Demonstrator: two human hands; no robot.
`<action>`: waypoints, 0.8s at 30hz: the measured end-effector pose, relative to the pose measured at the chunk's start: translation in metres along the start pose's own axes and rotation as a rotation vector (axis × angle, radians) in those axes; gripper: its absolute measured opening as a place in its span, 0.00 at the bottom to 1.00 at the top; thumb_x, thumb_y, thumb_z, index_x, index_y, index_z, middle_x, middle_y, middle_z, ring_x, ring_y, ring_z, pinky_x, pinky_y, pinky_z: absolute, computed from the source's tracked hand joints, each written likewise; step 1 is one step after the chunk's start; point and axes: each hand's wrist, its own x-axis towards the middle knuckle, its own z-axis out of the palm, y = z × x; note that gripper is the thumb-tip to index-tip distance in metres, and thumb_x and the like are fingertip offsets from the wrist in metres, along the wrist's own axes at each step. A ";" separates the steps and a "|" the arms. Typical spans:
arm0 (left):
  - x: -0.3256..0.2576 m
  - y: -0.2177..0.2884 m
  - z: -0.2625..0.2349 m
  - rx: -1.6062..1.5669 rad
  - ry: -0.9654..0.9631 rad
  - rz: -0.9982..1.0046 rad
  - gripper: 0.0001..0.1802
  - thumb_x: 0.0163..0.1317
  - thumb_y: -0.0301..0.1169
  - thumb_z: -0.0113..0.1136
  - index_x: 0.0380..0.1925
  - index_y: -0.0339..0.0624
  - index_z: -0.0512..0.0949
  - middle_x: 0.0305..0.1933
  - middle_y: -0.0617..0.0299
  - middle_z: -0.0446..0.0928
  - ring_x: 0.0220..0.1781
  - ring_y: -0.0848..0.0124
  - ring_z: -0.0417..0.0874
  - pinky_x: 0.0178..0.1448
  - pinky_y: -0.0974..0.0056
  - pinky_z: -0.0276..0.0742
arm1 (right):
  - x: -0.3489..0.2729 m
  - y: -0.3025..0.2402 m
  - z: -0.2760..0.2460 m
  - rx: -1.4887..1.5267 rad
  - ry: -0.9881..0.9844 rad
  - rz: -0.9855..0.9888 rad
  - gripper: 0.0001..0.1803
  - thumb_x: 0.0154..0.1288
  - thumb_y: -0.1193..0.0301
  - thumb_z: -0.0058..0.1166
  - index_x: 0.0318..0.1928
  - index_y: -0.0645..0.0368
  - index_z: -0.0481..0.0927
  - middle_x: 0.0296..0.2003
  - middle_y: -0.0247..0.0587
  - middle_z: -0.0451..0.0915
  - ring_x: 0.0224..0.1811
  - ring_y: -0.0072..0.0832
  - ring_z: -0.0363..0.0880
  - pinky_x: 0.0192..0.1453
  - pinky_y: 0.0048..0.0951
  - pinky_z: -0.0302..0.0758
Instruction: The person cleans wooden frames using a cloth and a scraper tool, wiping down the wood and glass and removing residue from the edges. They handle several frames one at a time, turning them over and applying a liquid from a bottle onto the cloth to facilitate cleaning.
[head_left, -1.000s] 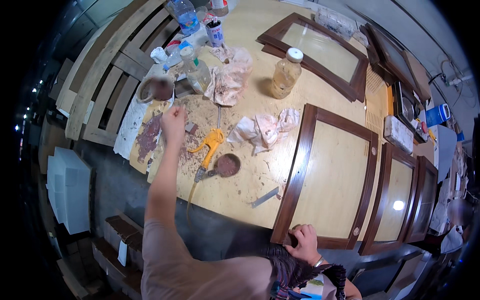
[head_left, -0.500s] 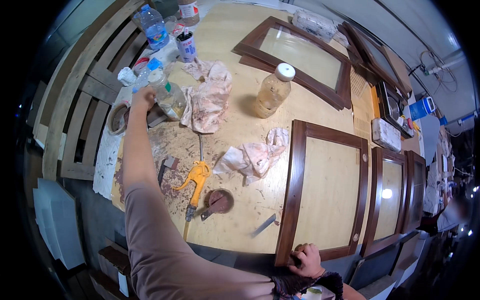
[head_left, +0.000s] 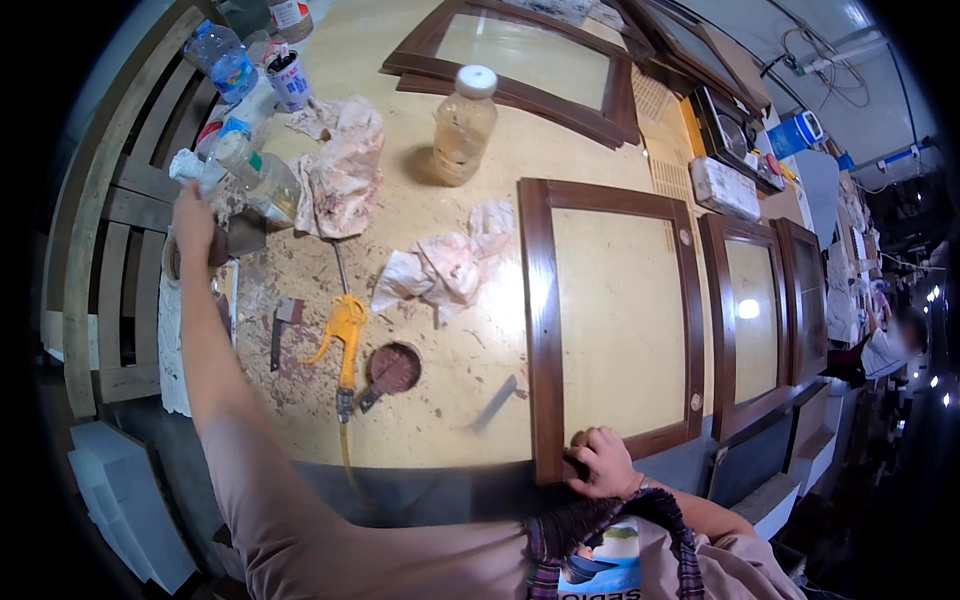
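My left hand (head_left: pixel 194 218) reaches to the far left edge of the table, beside a tilted clear jar (head_left: pixel 262 182) with a white lid. A crumpled white wad (head_left: pixel 185 165) lies at its fingertips; the fingers are too small and blurred to tell whether they grip it. Below that hand, a round tape-like ring (head_left: pixel 172 256) is partly covered by the forearm. At the table's front edge my right hand (head_left: pixel 603 463) has its fingers curled over the near left corner of a dark brown wooden frame (head_left: pixel 541 320), which lies flat.
A yellow air blow gun (head_left: pixel 346 330), a cup of brown paste (head_left: pixel 394 368), a scraper (head_left: pixel 278 340) and stained rags (head_left: pixel 440 272) lie mid-table. A capped bottle (head_left: pixel 465 130) of cloudy liquid stands behind them. More brown frames (head_left: pixel 715 330) lie right. A person (head_left: pixel 890 345) is far right.
The view has shifted, so the table's things appear further left and higher. My left hand has moved off the jar's side toward the white wad. My right hand stays on the frame's corner.
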 end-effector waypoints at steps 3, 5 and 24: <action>-0.043 0.010 -0.038 -0.575 0.219 -0.063 0.14 0.71 0.27 0.56 0.53 0.34 0.73 0.49 0.51 0.80 0.54 0.61 0.82 0.61 0.59 0.74 | -0.002 0.004 0.001 0.007 0.011 -0.034 0.29 0.43 0.64 0.70 0.49 0.52 0.77 0.43 0.44 0.73 0.45 0.46 0.73 0.49 0.45 0.72; -0.088 0.026 -0.059 -0.932 0.207 -0.027 0.15 0.74 0.26 0.55 0.56 0.32 0.70 0.54 0.55 0.78 0.55 0.67 0.80 0.63 0.61 0.73 | -0.005 0.006 0.004 -0.004 0.046 -0.040 0.26 0.45 0.64 0.68 0.47 0.54 0.77 0.43 0.44 0.73 0.45 0.46 0.73 0.50 0.45 0.72; -0.597 0.356 -0.170 -1.096 -0.482 -0.425 0.12 0.72 0.21 0.53 0.53 0.32 0.72 0.43 0.57 0.80 0.39 0.75 0.82 0.48 0.69 0.81 | -0.049 0.052 -0.003 0.005 0.197 -0.139 0.32 0.42 0.69 0.74 0.51 0.57 0.78 0.45 0.42 0.74 0.47 0.42 0.72 0.51 0.40 0.69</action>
